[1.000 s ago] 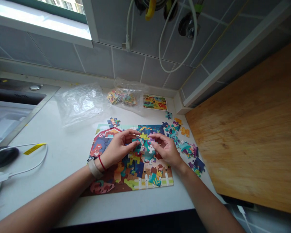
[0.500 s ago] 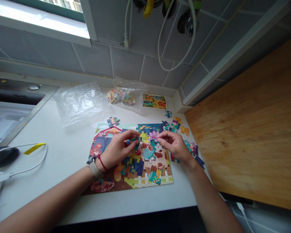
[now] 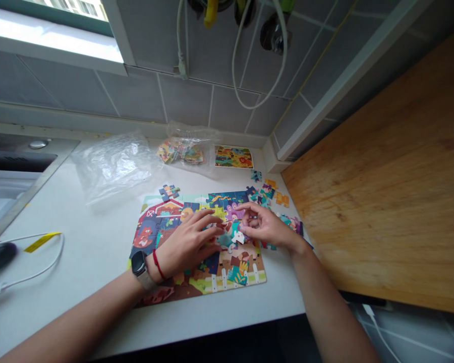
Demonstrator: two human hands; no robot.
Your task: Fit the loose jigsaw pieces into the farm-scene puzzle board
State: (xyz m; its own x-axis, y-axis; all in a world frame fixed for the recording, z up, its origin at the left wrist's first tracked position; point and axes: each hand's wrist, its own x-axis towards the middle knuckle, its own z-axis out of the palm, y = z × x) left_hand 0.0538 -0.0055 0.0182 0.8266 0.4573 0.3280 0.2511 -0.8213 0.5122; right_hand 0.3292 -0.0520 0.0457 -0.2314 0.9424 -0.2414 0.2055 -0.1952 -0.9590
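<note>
A jigsaw puzzle (image 3: 200,287) with a farm scene lies on the white counter, with several loose pieces resting on top of it. My left hand (image 3: 187,242) is over its middle, palm down, fingers spread and holding nothing visible; it hides part of the picture. At the puzzle's right side, my right hand (image 3: 267,227) has its thumb and curled fingers at a teal-and-white puzzle piece (image 3: 237,236), its index finger stretched out above. A teal piece with a yellow shape (image 3: 237,273) lies near the fence at the lower right.
Several loose pieces (image 3: 282,199) lie right of the puzzle, beside a wooden board (image 3: 382,201). One joined cluster (image 3: 169,191) sits above it. Behind are clear plastic bags (image 3: 115,164), bagged pieces (image 3: 185,151) and a picture card (image 3: 233,157). A white cable (image 3: 41,269) lies left.
My left hand's fingers have spread from a near pinch and moved over the puzzle's middle. My right index finger has lifted from the thumb. The camera view has shifted slightly.
</note>
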